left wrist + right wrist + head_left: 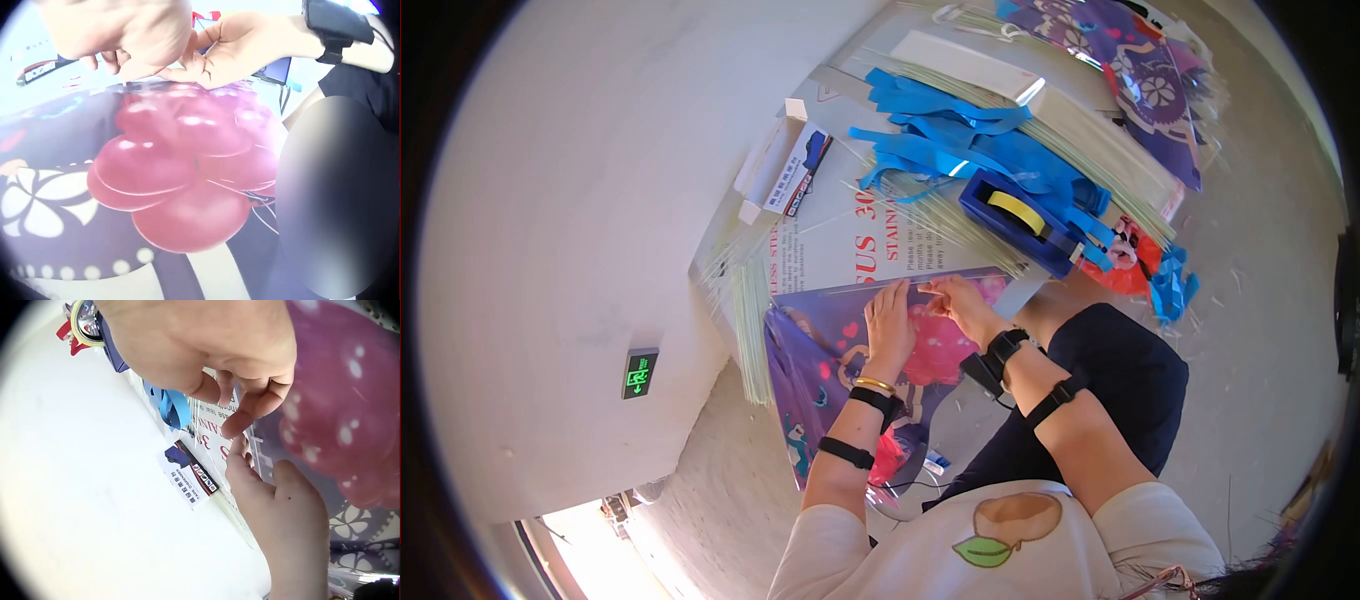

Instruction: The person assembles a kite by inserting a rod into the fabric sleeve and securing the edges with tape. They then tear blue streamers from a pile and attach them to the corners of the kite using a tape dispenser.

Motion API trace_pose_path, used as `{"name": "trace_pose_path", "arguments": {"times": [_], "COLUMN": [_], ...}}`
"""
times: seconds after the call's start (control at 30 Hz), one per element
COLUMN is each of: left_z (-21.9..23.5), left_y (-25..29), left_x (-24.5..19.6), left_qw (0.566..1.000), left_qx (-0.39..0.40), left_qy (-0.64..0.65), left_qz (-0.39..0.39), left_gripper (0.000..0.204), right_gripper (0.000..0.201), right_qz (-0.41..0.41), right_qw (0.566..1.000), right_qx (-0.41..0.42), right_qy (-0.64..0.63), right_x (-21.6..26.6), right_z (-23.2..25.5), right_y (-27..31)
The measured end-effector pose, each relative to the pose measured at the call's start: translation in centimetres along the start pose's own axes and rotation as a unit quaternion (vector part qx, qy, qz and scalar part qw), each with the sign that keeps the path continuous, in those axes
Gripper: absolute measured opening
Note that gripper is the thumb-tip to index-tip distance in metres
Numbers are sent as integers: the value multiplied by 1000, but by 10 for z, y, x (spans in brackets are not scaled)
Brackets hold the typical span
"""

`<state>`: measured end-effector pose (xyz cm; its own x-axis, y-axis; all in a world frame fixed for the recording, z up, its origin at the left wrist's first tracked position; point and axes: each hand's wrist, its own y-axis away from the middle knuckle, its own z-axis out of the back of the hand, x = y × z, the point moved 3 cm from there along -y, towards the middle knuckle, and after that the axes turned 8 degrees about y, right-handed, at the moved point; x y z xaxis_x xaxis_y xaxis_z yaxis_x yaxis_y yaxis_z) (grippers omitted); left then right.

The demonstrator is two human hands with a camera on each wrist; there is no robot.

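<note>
A purple sheet printed with pink balloons (940, 350) (190, 219) (350, 412) lies at the near side of the printed board, a thin clear strip along its far edge. On that edge rest the fingers of my left hand (890, 333) (125, 31) (290, 515), its thumb held apart. Beside it my right hand (962, 307) (240, 47) (212, 337) pinches at the same edge with bent fingers; the fingertips of both hands almost meet. What lies right under the fingertips is partly hidden.
Beyond the hands are a blue tape dispenser (1022, 222), blue strips (970, 140), bundles of thin pale sticks (750, 330) and an opened dispenser box (785, 165) (187, 475). Another purple printed piece (1145, 85) lies at the far right. A white wall stands at left.
</note>
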<state>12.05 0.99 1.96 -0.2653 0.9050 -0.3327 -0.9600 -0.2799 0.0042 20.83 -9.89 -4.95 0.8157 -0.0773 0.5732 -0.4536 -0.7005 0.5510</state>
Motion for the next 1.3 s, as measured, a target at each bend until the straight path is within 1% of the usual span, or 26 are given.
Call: {"name": "trace_pose_path", "arguments": {"times": [0.07, 0.13, 0.23, 0.37, 0.47, 0.53, 0.6, 0.67, 0.7, 0.77, 0.8, 0.87, 0.9, 0.97, 1.0, 1.03, 1.1, 1.13, 1.17, 1.2, 1.23, 1.27, 1.3], "left_z": [-5, -7, -10, -12, -14, -14, -14, -14, -14, -13, -13, -13, -16, -16, -17, -17, -21, -23, -25, -25, -26, -26, -25], "left_y": [-1, -2, -2, -3, -4, -5, -6, -8, -8, -6, -6, -5, -3, 3, 4, 5, 7, 7, 7, 7, 7, 6, 6], "left_x": [0, -2, -3, -1, -1, -1, -1, -1, -1, 1, 0, -1, 1, -1, -5, -7, -8, -7, -7, -7, -7, -7, -7], "left_qw": [1000, 1000, 1000, 1000, 999, 999, 1000, 1000, 1000, 999, 999, 999, 998, 998, 996, 993, 991, 990, 990, 989, 989, 989, 993], "left_qx": [0, 4, 4, 11, -1, 11, 12, 14, 21, 29, 37, 43, 46, 48, 55, 61, 61, 61, 58, 59, 59, 56, 50], "left_qy": [12, -17, -13, -14, -16, -22, -19, -16, -16, -19, -22, -26, -36, -46, -75, -103, -114, -126, -125, -128, -131, -131, -111], "left_qz": [-9, -24, -21, -25, -45, -24, -19, -13, -9, -3, -1, -1, -10, -18, -18, -18, -26, -33, -34, -32, -29, -31, -13], "left_gripper": [66, 59, 58, 58, 61, 58, 57, 57, 56, 56, 57, 58, 60, 62, 64, 67, 69, 72, 72, 72, 73, 73, 73], "right_gripper": [14, 15, 16, 20, 20, 21, 21, 12, 12, 11, 11, 11, 11, 11, 11, 11, 10, 10, 12, 15, 15, 20, 26], "right_qz": [-17, -19, -25, -40, -53, -57, -61, -63, -63, -71, -70, -49, -47, -85, -103, -102, -54, -52, 68, 187, 190, 267, 332], "right_qw": [1000, 1000, 1000, 999, 998, 998, 998, 998, 998, 993, 993, 984, 984, 988, 989, 990, 996, 996, 966, 889, 888, 781, 646], "right_qx": [-4, -2, 3, 14, 17, 14, 12, 1, 1, 26, 27, 40, 41, 35, 32, 32, -23, -23, -96, -165, -165, -209, -245], "right_qy": [-5, -3, -2, 2, 4, 0, -4, -21, -21, -89, -90, -167, -168, -122, -98, -97, 62, 63, 229, 384, 385, 524, 642], "right_x": [4, 6, 8, 14, 15, 15, 17, 19, 16, 8, 7, 2, -3, -21, -22, -21, -19, -17, -4, 11, 25, 42, 52], "right_z": [1, 2, 1, -1, -2, -3, -5, -7, -5, -3, -3, -3, -3, -3, -2, 1, 14, 18, 25, 30, 31, 31, 31], "right_y": [0, -1, -1, 1, -1, -2, -2, 1, 0, -1, 1, 9, 16, 33, 39, 41, 47, 46, 44, 44, 49, 59, 64]}}
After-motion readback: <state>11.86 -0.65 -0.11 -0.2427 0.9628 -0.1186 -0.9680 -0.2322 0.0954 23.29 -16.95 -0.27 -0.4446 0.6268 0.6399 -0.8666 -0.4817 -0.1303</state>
